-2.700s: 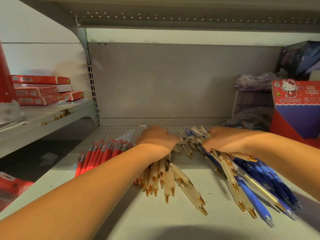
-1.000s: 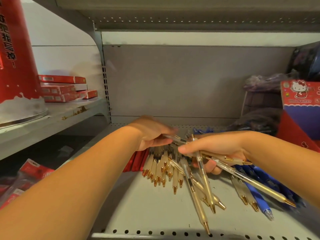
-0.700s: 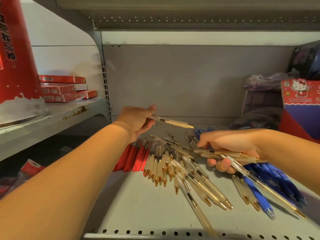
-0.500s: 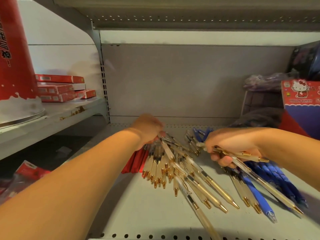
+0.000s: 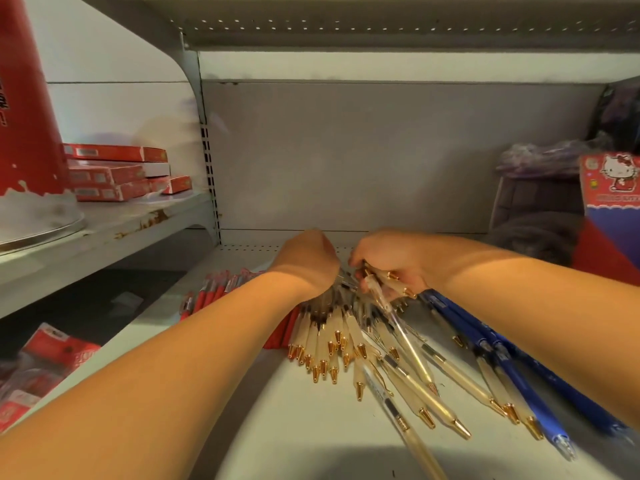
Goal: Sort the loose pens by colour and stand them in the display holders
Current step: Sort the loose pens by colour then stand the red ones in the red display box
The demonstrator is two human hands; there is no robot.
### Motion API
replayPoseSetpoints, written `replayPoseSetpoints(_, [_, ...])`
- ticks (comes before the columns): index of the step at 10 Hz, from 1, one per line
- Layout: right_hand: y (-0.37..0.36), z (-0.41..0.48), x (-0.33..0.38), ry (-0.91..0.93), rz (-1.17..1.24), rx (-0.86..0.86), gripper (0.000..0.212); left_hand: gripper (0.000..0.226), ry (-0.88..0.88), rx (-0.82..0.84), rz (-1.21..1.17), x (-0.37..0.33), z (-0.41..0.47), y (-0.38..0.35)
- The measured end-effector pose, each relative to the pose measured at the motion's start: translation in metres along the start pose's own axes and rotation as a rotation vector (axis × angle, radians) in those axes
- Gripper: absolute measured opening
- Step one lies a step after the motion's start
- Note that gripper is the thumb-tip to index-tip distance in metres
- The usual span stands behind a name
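Grey metal shelf (image 5: 311, 427) nearest. On it, centre, cream pens (image 5: 325, 337) w/ gold tips lie in a loose fan, tips twd the camera. A few stragglers slant out twd the front-right. Blue pens (image 5: 512, 362) lie side by side just right of the cream lot, touching it at the edge. Red pens (image 5: 211, 292) lie in a row to the left, partly hidden behind the left forearm (image 5: 194, 358).

Further in, left hand (image 5: 308, 261) sits knuckles-up over the far ends of the cream fan. Its fingers are hidden behind the hand itself, so can't tell how they lie. Right hand (image 5: 394, 261) is close beside it, nearly touching, fingers curled round a small bunch of cream pens, gold clips showing below the palm.

Off to the sides: red packets (image 5: 45, 362) low at left on a lower level, red boxes (image 5: 114, 171) stacked on the side shelf (image 5: 138, 223) at left, Hello Kitty box (image 5: 613, 188) at far right. Plain grey back panel (image 5: 346, 161) behind it all.
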State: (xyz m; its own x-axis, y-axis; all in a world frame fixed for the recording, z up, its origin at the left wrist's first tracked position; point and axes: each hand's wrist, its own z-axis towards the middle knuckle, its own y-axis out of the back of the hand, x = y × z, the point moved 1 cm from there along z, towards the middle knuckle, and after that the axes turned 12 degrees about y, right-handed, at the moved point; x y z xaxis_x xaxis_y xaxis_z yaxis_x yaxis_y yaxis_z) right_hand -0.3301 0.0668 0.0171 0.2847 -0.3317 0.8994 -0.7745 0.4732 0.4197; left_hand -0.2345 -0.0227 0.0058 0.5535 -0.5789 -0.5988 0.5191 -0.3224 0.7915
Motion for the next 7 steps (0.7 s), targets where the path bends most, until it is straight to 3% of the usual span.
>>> replayPoseSetpoints(1, [-0.006,0.002,-0.007,0.081,0.098,-0.049,0.013,0.022,0.016,0.022,-0.025,0.000,0.001,0.006])
replayPoseSetpoints(4, [0.001,-0.010,-0.002,0.341,0.109,-0.124,0.007,0.015,0.143,0.495,-0.496,-0.005,-0.013,0.006])
replayPoseSetpoints(5, [0.000,-0.011,-0.001,0.417,0.150,-0.221,0.023,0.015,0.172,0.584,-0.681,-0.006,-0.017,0.012])
replayPoseSetpoints(7, [0.002,-0.016,0.003,0.523,0.089,-0.279,0.010,0.020,0.155,0.608,-0.804,-0.010,-0.024,0.021])
